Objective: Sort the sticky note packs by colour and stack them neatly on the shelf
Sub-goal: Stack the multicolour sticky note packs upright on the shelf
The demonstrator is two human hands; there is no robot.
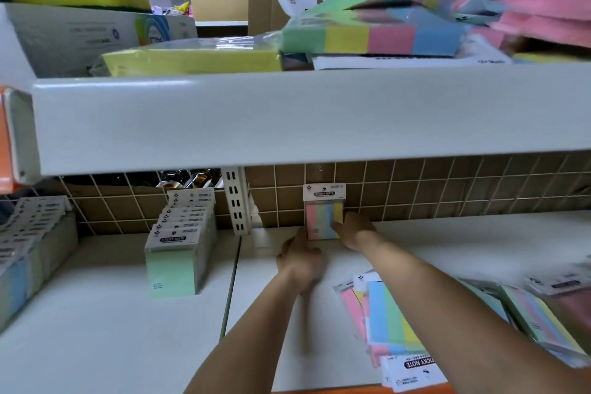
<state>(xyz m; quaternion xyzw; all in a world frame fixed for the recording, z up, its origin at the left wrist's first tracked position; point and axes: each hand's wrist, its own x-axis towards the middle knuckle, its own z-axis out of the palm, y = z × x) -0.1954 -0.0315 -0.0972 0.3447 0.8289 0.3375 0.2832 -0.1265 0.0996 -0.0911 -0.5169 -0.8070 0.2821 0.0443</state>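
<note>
Nearest the camera, 2 bare forearms are stretched forward over the white lower shelf (96, 313). A loose heap of multicoloured packs (388, 326) is spread flat beside the right forearm, with a white "STICKY NOTE" header card turned toward the camera.

At the back of the shelf, 1 striped pack (323, 211) is stood upright against the wire grid panel (447, 189). The pack is banded in pink, green, blue and yellow under a white header. It is held at both lower sides: the left hand (300, 257) is placed at its lower left corner, and the right hand (353, 230) is set against its right edge. The right fingers (339, 228) are curled onto the yellow band, so the pack is grasped. The left fingers are blurred, and whether they are clenched on the pack or only touching it cannot be told.

To the left of the slotted upright (237, 201), a row of green packs (179, 249) is stood on edge. Another row of packs (28, 249) is seen at the far left.

On the upper shelf (287, 118), a yellow pack (195, 57) and a tumbled pile of striped packs (374, 32) are lying.
</note>
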